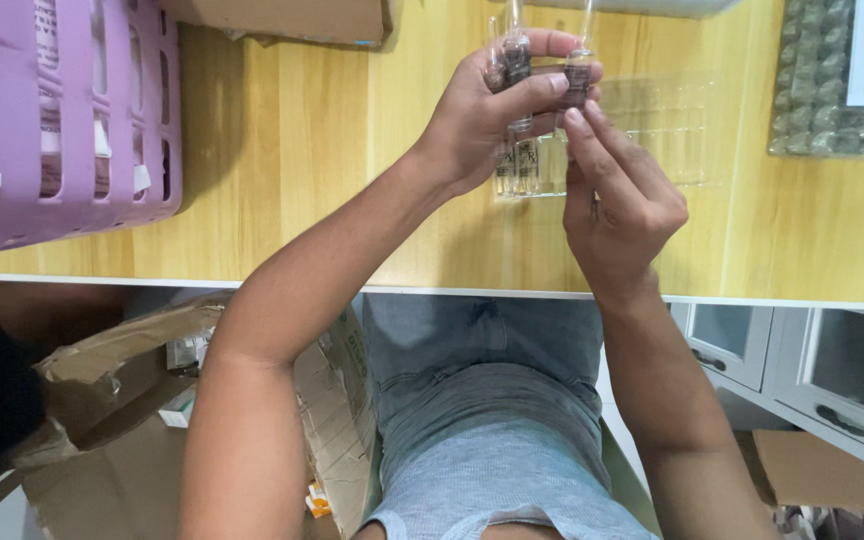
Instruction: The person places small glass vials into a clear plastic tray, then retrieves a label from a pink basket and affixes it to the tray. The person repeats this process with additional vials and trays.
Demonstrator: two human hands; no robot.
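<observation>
My left hand [487, 110] is raised over the wooden table [312, 150] and grips several small clear glass ampoules [517, 70] with thin necks and dark contents. My right hand [617, 200] comes up from below, its fingertips pinching another ampoule [579, 80] right beside the ones in the left hand. Behind both hands a clear plastic blister tray [667, 125] lies on the table, partly hidden by my fingers.
A purple slotted basket [72, 130] with white packages stands at the left. A brown cardboard box [292, 18] sits at the far edge. A bubbly green-grey mat [822, 90] with a paper lies at the right. Torn cardboard boxes [112, 430] sit below the table's edge.
</observation>
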